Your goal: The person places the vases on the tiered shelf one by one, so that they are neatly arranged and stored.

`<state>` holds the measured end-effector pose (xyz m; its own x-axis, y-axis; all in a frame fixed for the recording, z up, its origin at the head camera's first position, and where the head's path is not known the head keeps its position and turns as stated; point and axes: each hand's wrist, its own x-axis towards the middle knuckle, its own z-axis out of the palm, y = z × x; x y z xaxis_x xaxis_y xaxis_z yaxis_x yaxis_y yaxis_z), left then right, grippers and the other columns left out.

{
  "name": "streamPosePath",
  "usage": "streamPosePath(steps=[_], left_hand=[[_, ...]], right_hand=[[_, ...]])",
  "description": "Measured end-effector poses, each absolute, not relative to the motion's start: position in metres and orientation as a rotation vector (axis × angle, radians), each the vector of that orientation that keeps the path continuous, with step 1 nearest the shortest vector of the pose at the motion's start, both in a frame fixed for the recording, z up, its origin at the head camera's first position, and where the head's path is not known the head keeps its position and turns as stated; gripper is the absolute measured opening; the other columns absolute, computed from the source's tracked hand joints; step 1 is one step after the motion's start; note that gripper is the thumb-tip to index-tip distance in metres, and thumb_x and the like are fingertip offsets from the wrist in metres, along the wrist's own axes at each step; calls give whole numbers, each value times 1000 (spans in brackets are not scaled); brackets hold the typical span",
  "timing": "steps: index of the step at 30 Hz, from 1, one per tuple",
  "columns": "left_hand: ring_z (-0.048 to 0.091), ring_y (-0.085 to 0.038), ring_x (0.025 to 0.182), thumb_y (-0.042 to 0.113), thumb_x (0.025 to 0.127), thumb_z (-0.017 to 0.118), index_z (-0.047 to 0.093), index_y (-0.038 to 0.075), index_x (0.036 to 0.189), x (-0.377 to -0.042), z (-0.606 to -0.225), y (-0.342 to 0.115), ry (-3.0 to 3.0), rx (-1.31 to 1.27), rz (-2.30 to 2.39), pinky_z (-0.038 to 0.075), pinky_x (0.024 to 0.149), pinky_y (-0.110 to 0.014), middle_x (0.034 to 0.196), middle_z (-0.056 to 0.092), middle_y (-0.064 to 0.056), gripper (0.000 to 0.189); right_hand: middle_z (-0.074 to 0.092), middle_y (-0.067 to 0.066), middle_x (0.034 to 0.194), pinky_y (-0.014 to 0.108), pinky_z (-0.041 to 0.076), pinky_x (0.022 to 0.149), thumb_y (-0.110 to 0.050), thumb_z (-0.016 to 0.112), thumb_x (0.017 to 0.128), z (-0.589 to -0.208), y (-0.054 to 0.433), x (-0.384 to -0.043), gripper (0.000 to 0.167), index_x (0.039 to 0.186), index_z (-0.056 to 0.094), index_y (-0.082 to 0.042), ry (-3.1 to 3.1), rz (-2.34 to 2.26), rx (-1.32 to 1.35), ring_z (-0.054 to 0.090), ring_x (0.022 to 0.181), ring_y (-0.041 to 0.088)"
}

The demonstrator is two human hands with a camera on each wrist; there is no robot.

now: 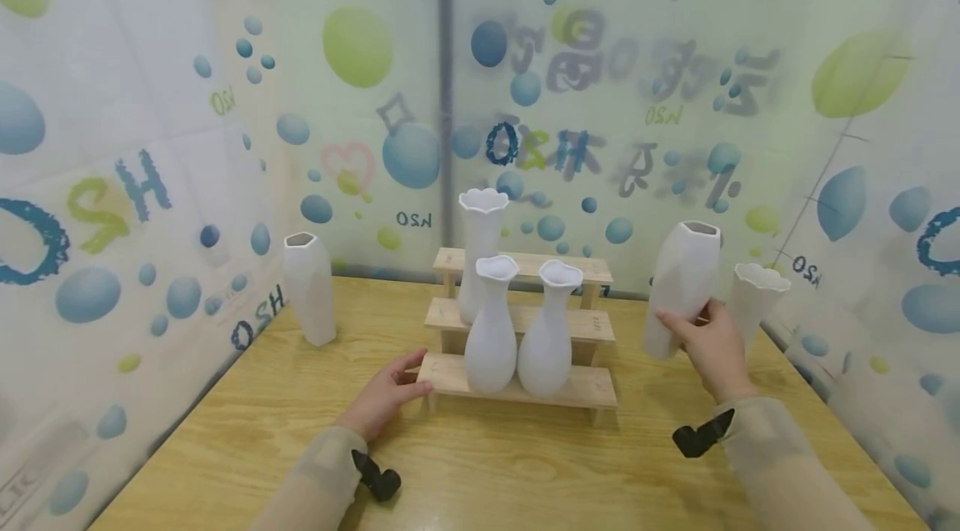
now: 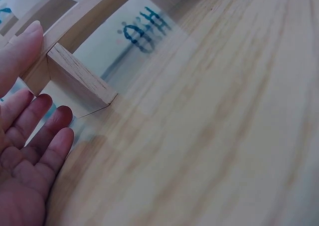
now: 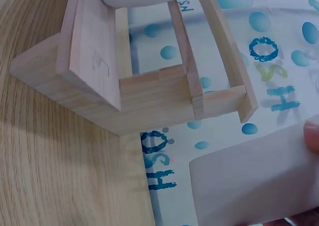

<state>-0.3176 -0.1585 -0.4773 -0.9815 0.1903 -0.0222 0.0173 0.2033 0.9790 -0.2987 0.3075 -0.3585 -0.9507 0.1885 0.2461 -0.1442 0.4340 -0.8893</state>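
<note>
A three-step wooden stand [image 1: 450,377] is in the middle of the table. My left hand [image 1: 382,398] holds its lowest step at the left end, with the thumb [image 2: 31,39] on the board and the other fingers at its side and below. My right hand [image 1: 712,348] grips a white faceted vase [image 1: 686,273] low on its body, right of the stand; its base [image 3: 199,186] looks raised off the table. Two white round-bellied vases, a left one [image 1: 491,348] and a right one [image 1: 545,352], stand on the lowest step. A tall fluted vase [image 1: 480,239] stands behind them on the middle step.
Another white faceted vase [image 1: 309,289] stands on the table [image 1: 525,473] at the left. A fluted white vase [image 1: 757,298] is at the right, partly behind my right hand. Printed curtains [image 1: 360,139] enclose the table at the back and sides.
</note>
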Motion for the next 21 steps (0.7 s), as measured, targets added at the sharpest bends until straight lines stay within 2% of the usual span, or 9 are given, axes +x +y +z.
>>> streamPosePath(steps=[10,16,21], left_hand=[[47,-29,123,32,85,74,45,20,144,-317,-477,-159,2313,206,1900,32,102,-59,145,43,-7,68],[47,-29,123,33,85,74,45,19,144,-317,-478,-159,2328,205,1890,33,101,-59,145,43,-8,68],[47,-29,123,33,84,74,45,18,144,-318,-479,-159,2322,211,1894,33,102,-58,145,43,-8,69]], right_hand=[[41,27,135,60,42,93,-46,64,90,-349,299,-295,82,145,27,3,-2430,1522,35,45,120,43],[40,26,138,60,43,92,-48,65,88,-344,291,-296,86,147,25,0,-2455,1531,58,44,122,43],[41,24,137,56,44,92,-46,66,88,-340,283,-299,84,146,26,-1,-2440,1583,118,45,121,39]])
